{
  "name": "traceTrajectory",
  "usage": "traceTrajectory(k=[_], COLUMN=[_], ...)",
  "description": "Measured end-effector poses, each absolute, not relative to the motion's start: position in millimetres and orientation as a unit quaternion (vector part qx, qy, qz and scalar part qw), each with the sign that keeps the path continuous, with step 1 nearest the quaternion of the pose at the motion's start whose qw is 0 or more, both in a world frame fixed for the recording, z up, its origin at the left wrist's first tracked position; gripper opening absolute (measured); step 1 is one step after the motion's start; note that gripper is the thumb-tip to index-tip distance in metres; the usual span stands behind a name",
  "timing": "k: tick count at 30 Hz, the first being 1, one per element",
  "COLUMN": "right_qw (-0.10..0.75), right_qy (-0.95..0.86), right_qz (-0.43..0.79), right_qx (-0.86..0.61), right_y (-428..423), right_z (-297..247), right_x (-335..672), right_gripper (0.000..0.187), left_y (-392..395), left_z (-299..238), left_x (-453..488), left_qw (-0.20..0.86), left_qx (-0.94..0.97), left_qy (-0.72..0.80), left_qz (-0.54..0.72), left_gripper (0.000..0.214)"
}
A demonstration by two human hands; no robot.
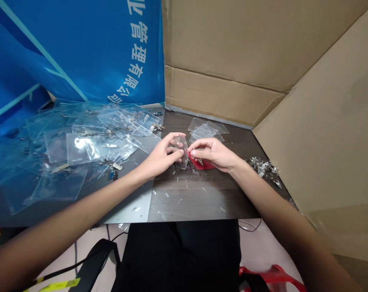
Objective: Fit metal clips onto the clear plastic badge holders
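My left hand [172, 150] pinches a clear plastic badge holder [182, 156] between thumb and fingers, tilted up on edge above the table. Close to that holder's edge, my right hand [212, 153] has thumb and forefinger pressed together on a small metal badge clip [201, 161], mostly hidden by the fingers. Below the right hand lies a flat red object [206, 164], partly covered. Small clear plastic slivers [186, 182] are scattered on the dark tabletop beneath both hands.
Clear holders, some with clips, form a wide pile [89, 142] on the left. A few flat clear holders [206, 130] lie behind my hands. Loose metal clips [264, 167] are heaped by the right edge. Cardboard [226, 93] and a blue banner [105, 48] wall off the back.
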State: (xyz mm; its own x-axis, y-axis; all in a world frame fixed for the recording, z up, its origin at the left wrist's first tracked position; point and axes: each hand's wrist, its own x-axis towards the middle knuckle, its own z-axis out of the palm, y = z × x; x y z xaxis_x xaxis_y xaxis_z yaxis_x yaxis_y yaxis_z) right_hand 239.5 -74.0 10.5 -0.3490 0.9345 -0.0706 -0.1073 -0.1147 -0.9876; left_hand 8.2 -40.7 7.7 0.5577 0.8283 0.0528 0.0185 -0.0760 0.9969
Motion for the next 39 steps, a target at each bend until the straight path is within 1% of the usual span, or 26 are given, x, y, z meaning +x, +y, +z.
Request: traceTrajectory(k=[4,8,12,16,25,29,32,34,39], right_qw=[0.402,0.397,0.392,0.404,0.441,0.469,0.46,0.46,0.48], right_qy=[-0.556,-0.551,-0.538,-0.531,-0.514,-0.494,-0.493,-0.498,-0.52], right_qz=[0.592,0.607,0.611,0.606,0.607,0.604,0.615,0.615,0.592], right_qx=[-0.423,-0.412,-0.429,-0.433,-0.416,-0.414,-0.409,-0.403,-0.385], right_y=[-73.3,-70.8,-69.5,-71.4,-75.7,-77.4,-78.7,-79.4,-81.1], right_z=[9.2,7.2,4.3,4.9,4.0,2.2,4.0,6.5,13.4], right_x=[239.4,242.9,245.4,242.5,234.4,232.6,232.3,232.8,233.5], right_gripper=[0.04,0.045,0.042,0.037,0.038,0.037,0.036,0.04,0.049], left_y=[-39.6,-37.3,-34.3,-34.4,-38.8,-37.4,-35.9,-35.4,-35.0], left_z=[5.2,2.5,0.3,0.8,3.7,1.7,0.4,-0.1,-0.8], left_x=[7.9,6.3,4.9,5.7,7.3,7.5,7.4,7.6,8.4], left_qw=[0.581,0.559,0.537,0.544,0.527,0.537,0.538,0.549,0.634], left_qx=[0.654,0.662,0.669,0.672,0.7,0.686,0.666,0.65,0.579], left_qy=[0.338,0.343,0.36,0.361,0.335,0.345,0.364,0.368,0.326], left_qz=[0.347,0.364,0.366,0.35,0.347,0.35,0.366,0.376,0.395], left_gripper=[0.067,0.075,0.074,0.075,0.065,0.062,0.06,0.059,0.058])
